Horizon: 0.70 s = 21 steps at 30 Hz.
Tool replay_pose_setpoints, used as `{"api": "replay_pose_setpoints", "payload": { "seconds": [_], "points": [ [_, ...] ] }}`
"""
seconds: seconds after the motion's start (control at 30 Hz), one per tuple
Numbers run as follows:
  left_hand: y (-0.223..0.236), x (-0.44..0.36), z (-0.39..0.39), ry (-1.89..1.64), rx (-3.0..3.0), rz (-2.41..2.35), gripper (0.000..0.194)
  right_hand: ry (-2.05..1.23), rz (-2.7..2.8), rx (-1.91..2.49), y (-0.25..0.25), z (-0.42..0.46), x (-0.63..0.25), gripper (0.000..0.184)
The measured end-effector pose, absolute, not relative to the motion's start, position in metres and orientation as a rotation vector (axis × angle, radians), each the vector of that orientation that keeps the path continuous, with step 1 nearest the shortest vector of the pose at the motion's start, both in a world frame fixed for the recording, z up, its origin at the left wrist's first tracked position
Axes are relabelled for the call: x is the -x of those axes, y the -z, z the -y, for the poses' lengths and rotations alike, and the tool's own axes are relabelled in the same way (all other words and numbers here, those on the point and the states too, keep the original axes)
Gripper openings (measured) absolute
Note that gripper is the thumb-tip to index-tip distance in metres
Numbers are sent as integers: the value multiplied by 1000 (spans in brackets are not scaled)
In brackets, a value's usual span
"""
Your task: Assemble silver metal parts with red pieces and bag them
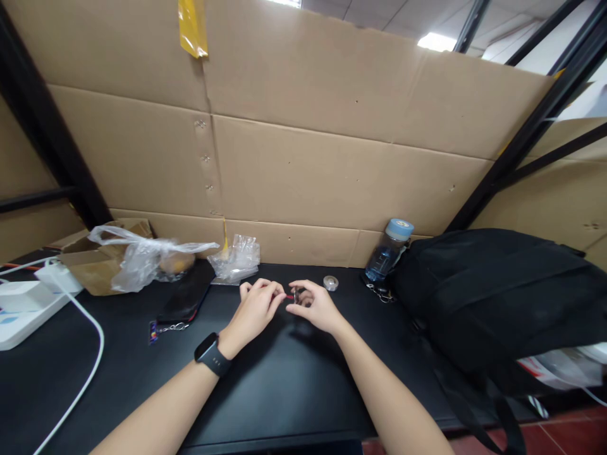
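Note:
My left hand (258, 308), with a dark smartwatch (212, 354) on the wrist, is closed in a pinch on a small thin red piece (289, 297). Facing it, my right hand (317, 307) curls its thumb and fingers around a small dark, shiny piece (296, 294) whose kind I cannot make out. Both hands are close together over the black table (284, 392), and the red piece spans the gap between them. Just beyond the right hand lies a small roll of clear tape (331, 283).
A blue-lidded bottle (386, 253) and a black backpack (502, 297) stand on the right. To the left are a black pouch (187, 294), clear plastic bags (237, 259), a cardboard box (90, 262) and a white power strip (28, 309) with a cable. A cardboard wall (303, 177) closes the back.

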<state>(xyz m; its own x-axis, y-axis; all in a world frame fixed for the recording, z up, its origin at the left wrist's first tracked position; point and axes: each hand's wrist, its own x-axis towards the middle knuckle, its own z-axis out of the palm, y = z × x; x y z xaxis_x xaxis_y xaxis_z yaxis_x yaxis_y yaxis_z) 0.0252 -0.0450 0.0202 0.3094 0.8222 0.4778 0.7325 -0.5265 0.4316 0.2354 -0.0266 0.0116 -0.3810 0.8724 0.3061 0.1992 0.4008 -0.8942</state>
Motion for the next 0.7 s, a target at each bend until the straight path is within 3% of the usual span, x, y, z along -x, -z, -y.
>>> {"api": "replay_pose_setpoints", "payload": {
  "seconds": [0.13,0.3,0.5,0.7],
  "points": [
    [-22,-13,36,-1078,-2369,-1600,20,-570,1771,1173,-19,11,-263,60],
    [-15,4,21,-1091,-2283,-1760,21,-219,1769,1355,-11,-12,-305,38],
    [-6,14,15,-925,-2342,-1797,32,-174,1861,1643,6,-26,-325,32],
    [-4,14,14,-845,-2368,-1826,29,-154,1869,1724,9,-28,-326,28]
  ]
}}
